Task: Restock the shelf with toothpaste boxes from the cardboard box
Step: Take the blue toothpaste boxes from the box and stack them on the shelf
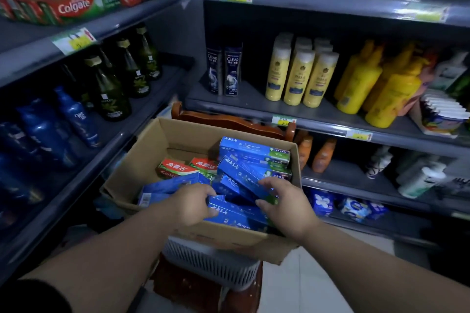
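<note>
An open cardboard box [142, 160] stands in front of me on a grey basket. Inside lie several blue toothpaste boxes [254, 154] and two red-and-green toothpaste boxes [178, 168]. Both hands reach into the near side of the box. My left hand [189, 202] curls its fingers round the left end of a blue toothpaste box [234, 213] at the front. My right hand [284, 202] grips the right end of the blue boxes, fingers over the top and thumb below. On the upper left shelf [38, 51] lies a row of red-and-green Colgate boxes [73, 5].
Dark green and blue bottles [112, 89] fill the left shelves. On the right shelves stand Clear shampoo bottles [223, 71], yellow bottles [300, 73] and orange bottles [323, 155]. A wooden chair back [229, 121] rises behind the box. The grey basket [211, 262] rests on a seat.
</note>
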Action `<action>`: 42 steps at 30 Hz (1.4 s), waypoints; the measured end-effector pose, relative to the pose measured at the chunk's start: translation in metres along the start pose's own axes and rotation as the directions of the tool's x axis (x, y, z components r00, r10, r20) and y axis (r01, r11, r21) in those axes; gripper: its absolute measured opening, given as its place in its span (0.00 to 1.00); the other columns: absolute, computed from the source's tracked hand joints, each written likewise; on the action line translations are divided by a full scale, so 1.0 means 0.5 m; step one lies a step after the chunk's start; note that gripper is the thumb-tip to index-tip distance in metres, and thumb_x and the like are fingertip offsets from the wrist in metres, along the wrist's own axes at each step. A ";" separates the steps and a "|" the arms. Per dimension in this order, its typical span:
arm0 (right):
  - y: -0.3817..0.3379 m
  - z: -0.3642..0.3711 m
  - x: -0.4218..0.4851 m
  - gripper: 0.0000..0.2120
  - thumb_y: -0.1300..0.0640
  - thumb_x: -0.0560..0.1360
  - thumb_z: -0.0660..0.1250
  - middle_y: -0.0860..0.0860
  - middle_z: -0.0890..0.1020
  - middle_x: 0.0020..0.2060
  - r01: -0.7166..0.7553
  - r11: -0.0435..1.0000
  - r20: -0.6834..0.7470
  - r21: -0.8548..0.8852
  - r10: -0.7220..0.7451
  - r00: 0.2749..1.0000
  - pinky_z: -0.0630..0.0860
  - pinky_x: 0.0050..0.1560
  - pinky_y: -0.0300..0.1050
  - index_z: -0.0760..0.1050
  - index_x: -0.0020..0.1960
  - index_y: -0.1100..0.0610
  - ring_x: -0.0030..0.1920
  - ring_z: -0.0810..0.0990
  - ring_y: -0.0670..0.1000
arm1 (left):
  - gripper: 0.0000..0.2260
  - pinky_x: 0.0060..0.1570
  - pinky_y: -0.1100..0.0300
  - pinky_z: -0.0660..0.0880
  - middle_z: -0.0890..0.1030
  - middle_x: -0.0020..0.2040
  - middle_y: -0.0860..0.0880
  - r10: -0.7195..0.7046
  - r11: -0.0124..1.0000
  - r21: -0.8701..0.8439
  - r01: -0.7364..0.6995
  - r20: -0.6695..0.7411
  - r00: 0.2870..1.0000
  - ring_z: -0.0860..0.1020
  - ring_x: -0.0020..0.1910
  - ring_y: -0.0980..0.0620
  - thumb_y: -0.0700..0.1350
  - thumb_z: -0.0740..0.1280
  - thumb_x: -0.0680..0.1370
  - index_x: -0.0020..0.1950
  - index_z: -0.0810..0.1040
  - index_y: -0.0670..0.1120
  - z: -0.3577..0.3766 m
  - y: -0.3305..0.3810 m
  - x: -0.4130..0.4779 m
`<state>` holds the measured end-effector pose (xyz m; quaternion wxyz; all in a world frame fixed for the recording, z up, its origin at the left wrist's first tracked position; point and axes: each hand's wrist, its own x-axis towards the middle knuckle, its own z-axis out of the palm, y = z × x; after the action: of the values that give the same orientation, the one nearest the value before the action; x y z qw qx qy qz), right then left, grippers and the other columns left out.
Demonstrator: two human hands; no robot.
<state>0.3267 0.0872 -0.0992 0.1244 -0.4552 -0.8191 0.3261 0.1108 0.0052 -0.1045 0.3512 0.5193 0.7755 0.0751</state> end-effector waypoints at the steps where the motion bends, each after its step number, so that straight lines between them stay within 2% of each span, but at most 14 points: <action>1: -0.003 0.008 0.012 0.19 0.52 0.75 0.71 0.45 0.77 0.59 -0.019 0.999 0.036 0.032 0.017 0.999 0.72 0.61 0.38 0.74 0.65 0.49 0.58 0.76 0.45 | 0.23 0.60 0.57 0.72 0.77 0.59 0.50 0.018 0.997 -0.079 -0.017 0.005 1.000 0.76 0.59 0.52 0.49 0.70 0.76 0.70 0.70 0.48 -0.006 0.001 0.008; 5: -0.021 0.022 0.067 0.12 0.47 0.79 0.64 0.46 0.81 0.48 -0.099 0.989 0.118 0.112 0.086 0.989 0.73 0.54 0.40 0.78 0.57 0.52 0.51 0.79 0.47 | 0.15 0.51 0.62 0.75 0.79 0.54 0.52 0.046 0.897 -0.438 -0.058 -0.038 0.998 0.77 0.52 0.55 0.44 0.70 0.76 0.62 0.75 0.46 -0.070 -0.005 0.031; 10: -0.060 -0.013 0.117 0.24 0.39 0.81 0.49 0.48 0.79 0.41 -0.241 0.949 0.140 0.205 0.215 0.966 0.69 0.51 0.41 0.80 0.49 0.50 0.49 0.78 0.49 | 0.08 0.36 0.66 0.79 0.80 0.50 0.43 0.002 0.684 -0.727 -0.068 -0.092 0.996 0.79 0.42 0.53 0.41 0.64 0.80 0.59 0.75 0.43 -0.170 -0.020 0.014; 13: -0.088 -0.027 0.139 0.30 0.32 0.78 0.47 0.50 0.77 0.36 -0.307 0.902 0.191 0.304 0.258 0.947 0.69 0.43 0.42 0.82 0.48 0.49 0.41 0.75 0.50 | 0.09 0.38 0.65 0.80 0.80 0.54 0.42 -0.042 0.631 -0.773 -0.060 -0.112 0.993 0.80 0.47 0.52 0.41 0.63 0.80 0.60 0.74 0.43 -0.189 -0.044 0.014; 17: -0.109 -0.026 0.157 0.24 0.33 0.74 0.59 0.47 0.80 0.47 -0.344 0.853 0.326 0.392 0.221 0.919 0.72 0.42 0.40 0.81 0.55 0.49 0.46 0.78 0.46 | 0.13 0.37 0.65 0.81 0.78 0.59 0.39 -0.185 0.548 -0.836 -0.021 -0.146 0.972 0.78 0.52 0.48 0.42 0.61 0.81 0.64 0.72 0.39 -0.186 -0.071 0.025; 20: -0.124 -0.025 0.165 0.23 0.51 0.68 0.78 0.46 0.80 0.47 -0.265 0.910 0.425 0.318 0.113 0.898 0.74 0.42 0.34 0.76 0.61 0.51 0.44 0.78 0.45 | 0.12 0.36 0.64 0.81 0.77 0.58 0.40 -0.274 0.500 -0.866 -0.005 -0.164 0.948 0.79 0.48 0.48 0.44 0.61 0.82 0.63 0.72 0.40 -0.179 -0.087 0.034; 23: -0.129 -0.017 0.182 0.34 0.55 0.64 0.81 0.44 0.77 0.56 0.011 0.997 0.254 -0.081 0.010 0.967 0.69 0.53 0.35 0.71 0.67 0.47 0.55 0.76 0.47 | 0.09 0.38 0.62 0.81 0.77 0.56 0.41 -0.313 0.474 -0.880 -0.018 -0.187 0.931 0.80 0.45 0.49 0.45 0.61 0.82 0.59 0.72 0.43 -0.179 -0.096 0.044; 25: -0.129 -0.014 0.190 0.32 0.55 0.66 0.80 0.47 0.77 0.58 0.073 0.990 0.123 -0.124 -0.058 0.991 0.70 0.55 0.39 0.72 0.67 0.49 0.56 0.76 0.49 | 0.08 0.44 0.60 0.79 0.79 0.53 0.44 -0.290 0.471 -0.881 -0.046 -0.204 0.935 0.79 0.45 0.51 0.46 0.61 0.81 0.58 0.73 0.44 -0.179 -0.098 0.050; 27: -0.122 -0.011 0.198 0.31 0.55 0.67 0.78 0.49 0.77 0.58 0.089 0.987 0.041 -0.133 -0.084 0.996 0.73 0.56 0.41 0.72 0.68 0.50 0.55 0.77 0.50 | 0.11 0.49 0.59 0.76 0.80 0.49 0.50 -0.248 0.570 -0.820 -0.050 -0.230 0.941 0.79 0.46 0.54 0.47 0.62 0.81 0.60 0.73 0.43 -0.174 -0.104 0.057; 30: -0.106 -0.016 0.204 0.31 0.56 0.69 0.77 0.50 0.75 0.58 0.047 0.985 -0.046 -0.168 -0.056 0.997 0.76 0.55 0.47 0.71 0.69 0.51 0.55 0.77 0.53 | 0.21 0.55 0.58 0.73 0.78 0.60 0.50 -0.165 0.831 -0.556 -0.012 -0.267 0.949 0.78 0.55 0.53 0.51 0.66 0.79 0.69 0.70 0.43 -0.144 -0.111 0.066; 32: -0.093 -0.024 0.203 0.30 0.57 0.70 0.76 0.50 0.74 0.57 0.019 0.984 -0.079 -0.179 -0.033 0.996 0.75 0.53 0.45 0.71 0.69 0.51 0.54 0.76 0.53 | 0.22 0.57 0.60 0.71 0.75 0.62 0.50 -0.076 0.945 -0.315 -0.085 -0.467 0.881 0.75 0.58 0.54 0.50 0.69 0.76 0.68 0.72 0.45 -0.125 -0.101 0.069; 35: -0.070 -0.037 0.200 0.28 0.57 0.71 0.75 0.50 0.74 0.59 -0.005 0.976 -0.126 -0.216 -0.022 0.992 0.64 0.48 0.35 0.71 0.68 0.51 0.51 0.74 0.50 | 0.16 0.52 0.64 0.70 0.73 0.57 0.55 0.191 0.962 -0.021 -0.270 -0.655 0.731 0.74 0.53 0.57 0.49 0.71 0.74 0.61 0.75 0.49 -0.119 -0.054 0.067; 38: -0.049 -0.048 0.195 0.29 0.57 0.70 0.75 0.51 0.74 0.59 -0.066 0.983 -0.208 -0.171 0.029 0.978 0.68 0.51 0.39 0.71 0.68 0.49 0.56 0.75 0.54 | 0.23 0.62 0.61 0.67 0.71 0.65 0.54 0.418 0.908 0.165 -0.384 -0.386 0.822 0.71 0.64 0.53 0.53 0.71 0.74 0.67 0.71 0.51 -0.093 -0.007 0.081; 42: -0.025 -0.062 0.183 0.28 0.57 0.70 0.76 0.51 0.74 0.58 -0.104 0.987 -0.239 -0.122 0.073 0.968 0.67 0.50 0.38 0.71 0.68 0.50 0.56 0.75 0.53 | 0.35 0.71 0.60 0.57 0.59 0.77 0.52 0.363 0.895 0.315 -0.316 -0.102 0.926 0.59 0.74 0.51 0.51 0.69 0.77 0.78 0.54 0.51 -0.050 0.028 0.111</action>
<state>0.2833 0.1714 -0.0763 0.1743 -0.5339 -0.7976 0.2200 0.0937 0.0654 -0.1050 0.1892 0.6854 0.7005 0.0608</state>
